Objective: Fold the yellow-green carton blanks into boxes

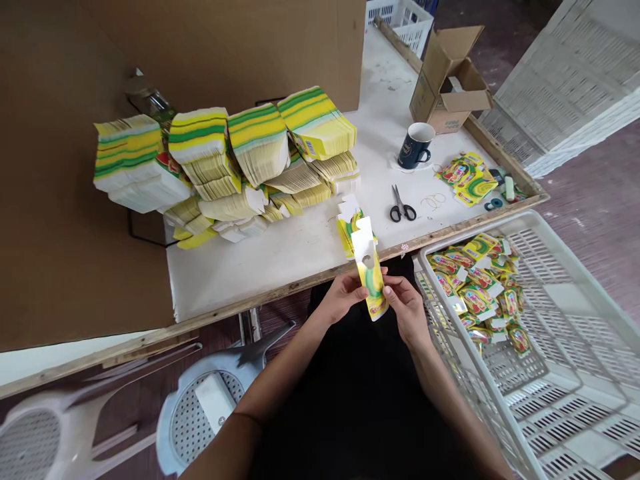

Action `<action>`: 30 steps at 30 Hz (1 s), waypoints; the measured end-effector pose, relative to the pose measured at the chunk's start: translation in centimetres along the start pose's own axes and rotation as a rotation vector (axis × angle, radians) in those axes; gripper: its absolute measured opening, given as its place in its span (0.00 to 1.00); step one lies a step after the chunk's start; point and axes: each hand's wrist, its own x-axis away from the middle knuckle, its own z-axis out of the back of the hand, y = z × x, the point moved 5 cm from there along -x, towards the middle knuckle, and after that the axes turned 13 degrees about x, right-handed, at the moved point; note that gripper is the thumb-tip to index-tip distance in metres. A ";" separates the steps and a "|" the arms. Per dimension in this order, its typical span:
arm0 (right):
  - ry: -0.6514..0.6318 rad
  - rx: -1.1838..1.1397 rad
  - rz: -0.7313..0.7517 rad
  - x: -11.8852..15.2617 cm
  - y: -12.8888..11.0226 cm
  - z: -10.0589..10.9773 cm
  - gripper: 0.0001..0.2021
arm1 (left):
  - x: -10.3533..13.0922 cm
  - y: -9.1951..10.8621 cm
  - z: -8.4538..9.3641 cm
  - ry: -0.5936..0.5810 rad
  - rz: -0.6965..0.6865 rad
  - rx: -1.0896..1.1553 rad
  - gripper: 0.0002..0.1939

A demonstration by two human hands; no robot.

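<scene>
Between my two hands, just off the table's front edge, is a flattened yellow, green and white carton (371, 287) with a cut-out hole near its upper end. My left hand (346, 297) pinches its left side with the thumb on top. On the other side, my right hand (406, 308) grips the carton's right edge between thumb and fingers. Right behind it, more flat cartons (346, 233) lie on the tabletop, partly covered by the held one. Tall bundles of stacked flat cartons (257, 143) stand at the back left.
A white crate (555, 320) holding several folded cartons (477, 293) stands at right. On the table (220, 280) are scissors (401, 205), a dark mug (416, 145), printed cartons (467, 177) and an open cardboard box (447, 87). A blue stool (200, 400) sits lower left.
</scene>
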 end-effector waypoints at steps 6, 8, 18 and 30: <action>0.021 0.106 0.027 0.1 0.6 -0.7 0.18 | 0.1 -0.9 1.4 0.283 -0.066 -0.117 0.31; 0.069 0.156 0.049 0.2 0.6 -0.7 0.18 | 0.1 -1.0 1.3 0.306 -0.091 -0.141 0.31; 0.078 0.443 0.177 0.4 -0.7 -0.8 0.13 | 0.5 0.2 2.2 0.476 -0.265 -0.073 0.24; 0.091 0.401 0.267 -0.1 -1.2 0.2 0.19 | 2.0 0.5 0.8 0.289 -0.201 -0.225 0.35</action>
